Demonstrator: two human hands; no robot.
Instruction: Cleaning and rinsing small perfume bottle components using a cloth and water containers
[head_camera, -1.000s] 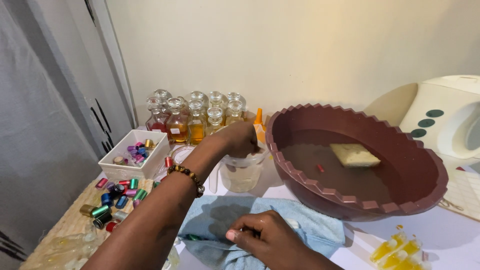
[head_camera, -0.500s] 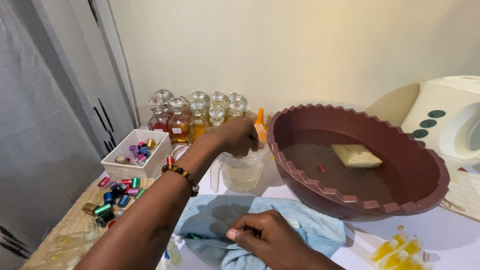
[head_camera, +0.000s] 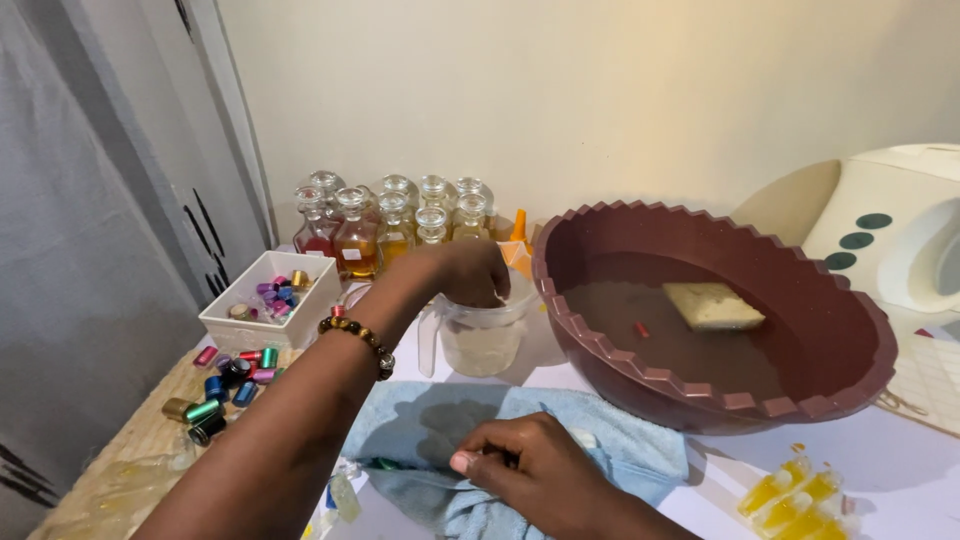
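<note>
Just left of the scalloped maroon plastic basin (head_camera: 720, 330), the clear plastic jug (head_camera: 482, 340) is entered by the left hand (head_camera: 470, 272), fingers curled inside. The right hand (head_camera: 530, 470) is pressed, closed, on the light-blue towel (head_camera: 420, 430). A dipping step is judged underway; a careful lift is called for.

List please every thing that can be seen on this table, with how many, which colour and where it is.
Round brown plastic basin: one, right of centre, holding water.
Pale sponge: one, in the basin.
Clear plastic jug: one, left of the basin.
Glass stoppered bottles: about nine, amber and red liquids, by the wall.
White square tray: one, far left, holding small caps.
Small metallic caps: many, mixed colours, loose beside the tray.
Light blue towel: one, front centre.
Small yellow vials: several, front right.
Left hand: over the jug's mouth, beaded bracelet on the wrist.
Right hand: on the towel.
</note>
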